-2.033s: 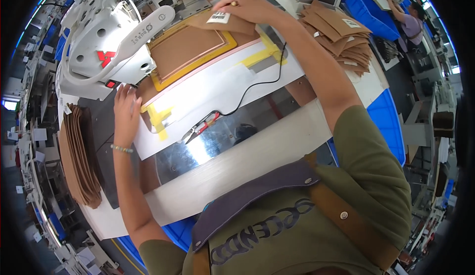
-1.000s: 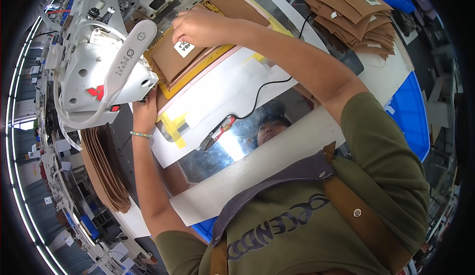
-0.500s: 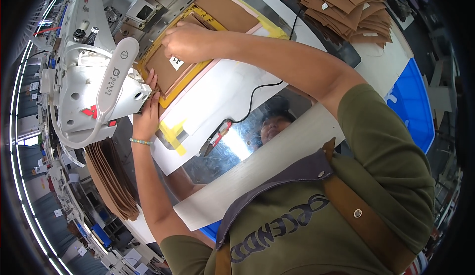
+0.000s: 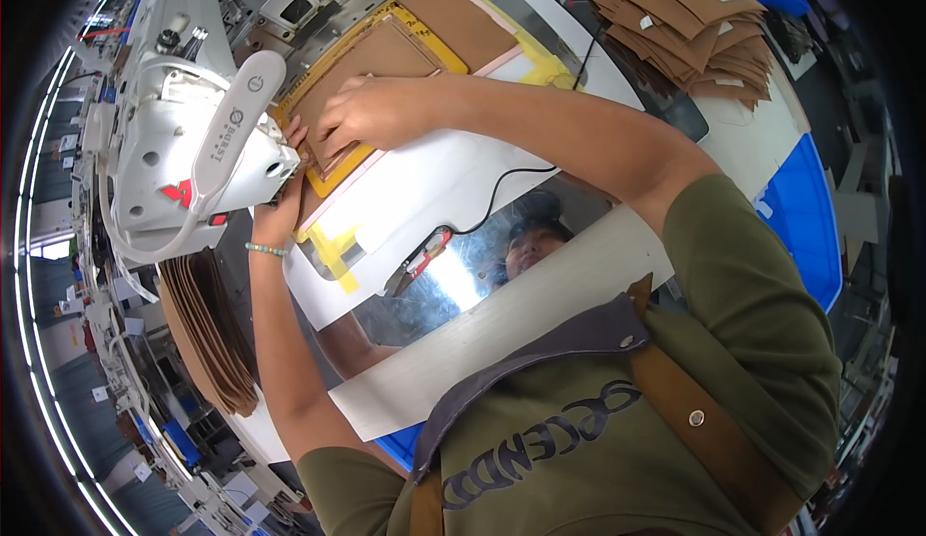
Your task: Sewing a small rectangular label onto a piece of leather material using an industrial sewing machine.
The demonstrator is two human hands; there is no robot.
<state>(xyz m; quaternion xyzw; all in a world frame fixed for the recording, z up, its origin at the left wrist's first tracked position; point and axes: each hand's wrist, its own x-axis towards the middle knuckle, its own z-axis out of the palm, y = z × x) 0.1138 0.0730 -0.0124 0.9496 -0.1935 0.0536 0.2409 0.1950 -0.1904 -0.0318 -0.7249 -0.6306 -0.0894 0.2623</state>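
Note:
A yellow rectangular frame (image 4: 437, 38) lies tilted on the work surface beside the white sewing machine head (image 4: 164, 164). Inside it sits a brown flat panel (image 4: 386, 54), of leather or card; I cannot tell which. My right hand (image 4: 378, 114) rests on the panel's near part, fingers bent and apart, palm down. At the frame's left corner, close against the machine head, is my left hand (image 4: 280, 210). Its fingertips stretch out along the frame edge, while the machine partly hides the rest of the hand.
Red-handled snips (image 4: 421, 264) and a black cable (image 4: 494, 196) lie on the shiny table. Brown pieces are stacked at the upper right (image 4: 666, 5) and stand in a row at the lower left (image 4: 204, 333). A blue bin (image 4: 805, 222) is at the right.
My right hand has moved from the frame's far edge toward its near side and now covers the white label seen before. The left hand stays by the machine head.

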